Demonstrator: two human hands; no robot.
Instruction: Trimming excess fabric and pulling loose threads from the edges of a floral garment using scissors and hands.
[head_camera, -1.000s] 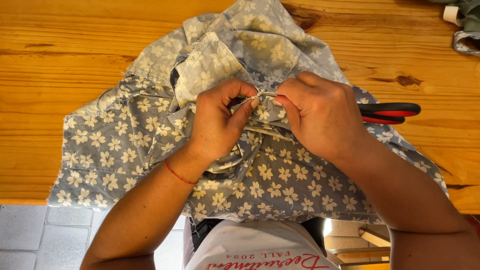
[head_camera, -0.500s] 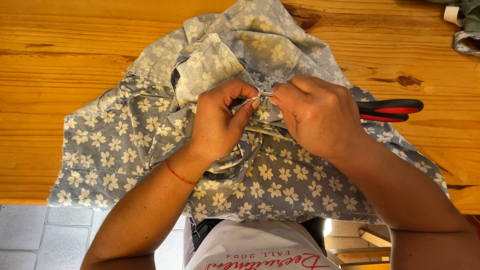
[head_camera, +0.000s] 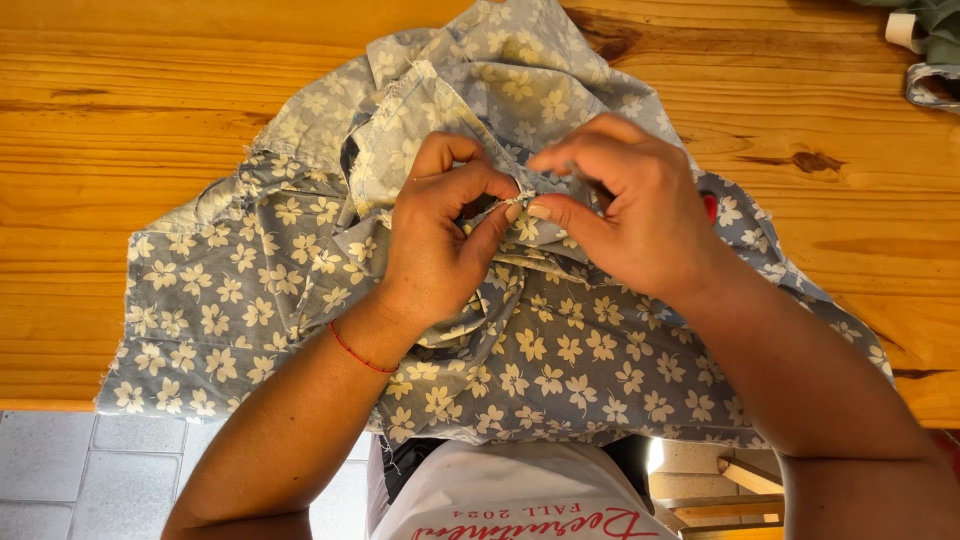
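Wooden table (head_camera: 150, 150) underneath — left hand (head_camera: 440, 250) and right hand (head_camera: 630, 215) both pinch one fold of grey floral fabric (head_camera: 560, 350), fingertips nearly touching.

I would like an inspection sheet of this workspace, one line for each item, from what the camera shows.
Surface: wooden table, orange-brown planks with knots.
Job's things: blue-grey floral fabric, crumpled, draped over the table's near edge.
Clutter: red object mostly hidden behind the right hand; cloth bundle at the far right corner.
Hands: left hand and right hand pinch one fabric seam, fingertips close together.
Cables: nothing seen.
Surroundings: grey tiled floor; wooden rungs under the table.
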